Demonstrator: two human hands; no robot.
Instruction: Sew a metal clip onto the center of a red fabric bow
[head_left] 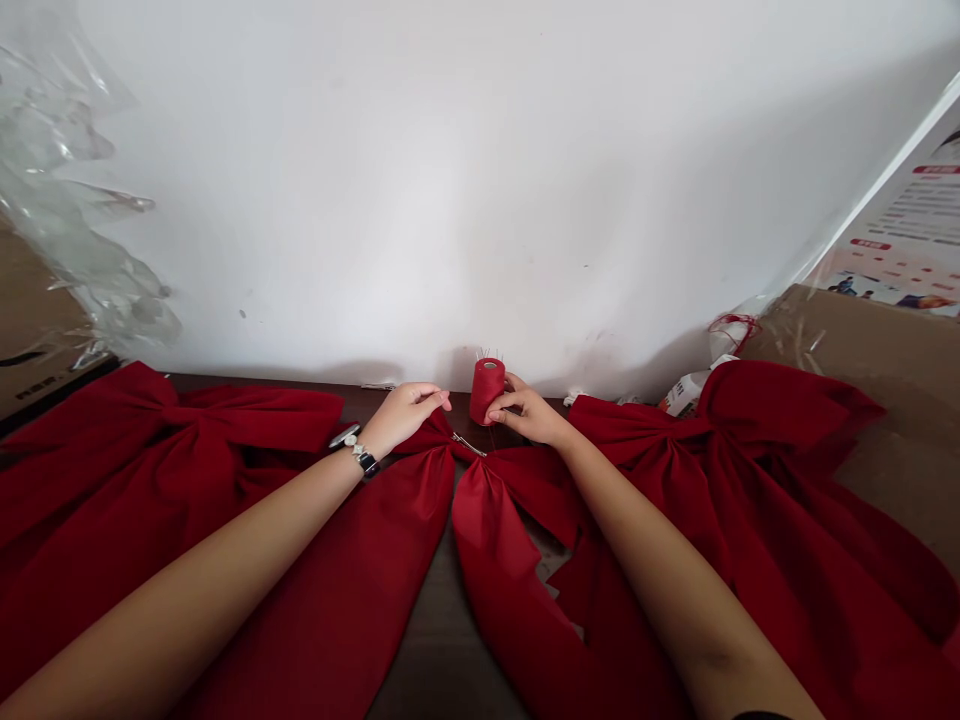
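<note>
Head view: a person is leaning over a dark tabletop [442,640], both bare forearms reaching toward its far edge, where a white wall [450,200] is rising.
Left hand [405,410]: its grip is clenching into a fingertip pinch just above the gathered waist of the middle bow [420,520]. What it is pinching is too small to tell. A wristwatch [358,452] is sitting on that wrist.
Right hand [529,412]: its grip is grasping the thread spool [487,392] from the side, thumb and forefinger closing on it.
Thread spool: red, it is standing upright against the wall, just beyond the bow's waist, with pins sticking up from its top.
Needle [469,445]: a thin metal one is lying across the waist, between the two hands.
Step in hand: judging by the hands, thread is being drawn from the spool for stitching the pinched waist.
Next move: it is calling for keeping the spool upright and the gather undisturbed, and for minding the needle's point.
Edges: the wall is closing off the far side right behind the spool. The left bow [172,440] and right bow [750,450] are flanking the middle one, their loops lying just beside it.
Open room: bare tabletop is showing only between the middle bow's tails, toward the person. Crumpled plastic film [75,250] and a cardboard box [862,350] are crowding the sides.
</note>
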